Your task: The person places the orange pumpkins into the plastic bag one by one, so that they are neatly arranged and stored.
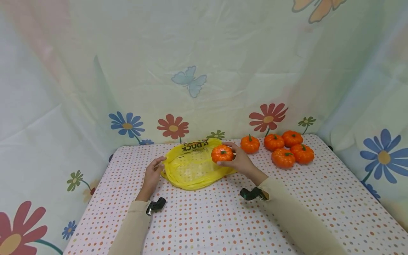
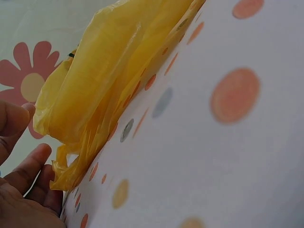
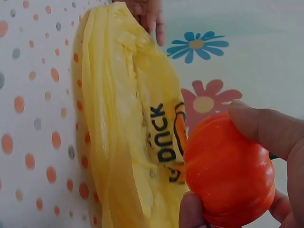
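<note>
A yellow plastic bag (image 1: 188, 184) with black print lies on the table, its mouth spread wide. My right hand (image 1: 237, 159) holds a small orange pumpkin (image 1: 221, 154) over the bag's right side. In the right wrist view the thumb and fingers grip the pumpkin (image 3: 228, 171) from its sides, with the bag (image 3: 111, 118) just beyond. At the bag's left edge is my left hand (image 1: 153, 173), fingers loosely spread. The left wrist view shows its fingertips right by the bag's crumpled rim (image 2: 66, 166), pinching nothing.
Several more orange pumpkins (image 1: 283, 158) with green stems stand at the back right of the table, one of them (image 1: 250, 144) nearer the bag. A dotted cloth (image 1: 204, 223) covers the table. Flowered curtains (image 1: 223, 88) hang behind it and at both sides.
</note>
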A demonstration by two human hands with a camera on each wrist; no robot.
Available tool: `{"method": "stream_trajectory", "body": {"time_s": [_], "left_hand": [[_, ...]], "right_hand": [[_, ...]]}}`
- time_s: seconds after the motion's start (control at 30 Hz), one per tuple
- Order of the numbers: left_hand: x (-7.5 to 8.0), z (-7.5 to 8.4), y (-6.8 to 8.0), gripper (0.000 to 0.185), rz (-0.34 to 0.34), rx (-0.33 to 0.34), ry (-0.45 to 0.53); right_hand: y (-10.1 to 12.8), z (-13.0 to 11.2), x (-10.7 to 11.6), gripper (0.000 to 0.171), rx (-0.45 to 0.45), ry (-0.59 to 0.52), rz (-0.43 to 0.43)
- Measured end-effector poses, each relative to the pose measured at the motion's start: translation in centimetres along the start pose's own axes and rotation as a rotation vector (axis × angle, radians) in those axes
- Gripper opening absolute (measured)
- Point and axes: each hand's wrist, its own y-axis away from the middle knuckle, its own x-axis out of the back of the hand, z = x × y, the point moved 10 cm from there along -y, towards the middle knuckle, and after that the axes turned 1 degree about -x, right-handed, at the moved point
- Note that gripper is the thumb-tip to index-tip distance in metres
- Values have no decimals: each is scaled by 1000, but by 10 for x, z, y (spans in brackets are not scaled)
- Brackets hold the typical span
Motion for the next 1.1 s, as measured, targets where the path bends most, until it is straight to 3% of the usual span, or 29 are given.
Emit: {"method": "stream_trajectory", "body": {"time_s": [0.37,0.7,1.1], "left_hand": [[2,-1,-1,30,2,-5,-1],[-4,1,-6,31,-5,-20,-27],[-1,-3,-5,29,8,13,-44]], "right_hand": [[-17,-24,-40,88,34,37,-16],[-39,-23,-60,87,-25,4,-34],[-66,-24,-100,77,60,-61,-76]]}}
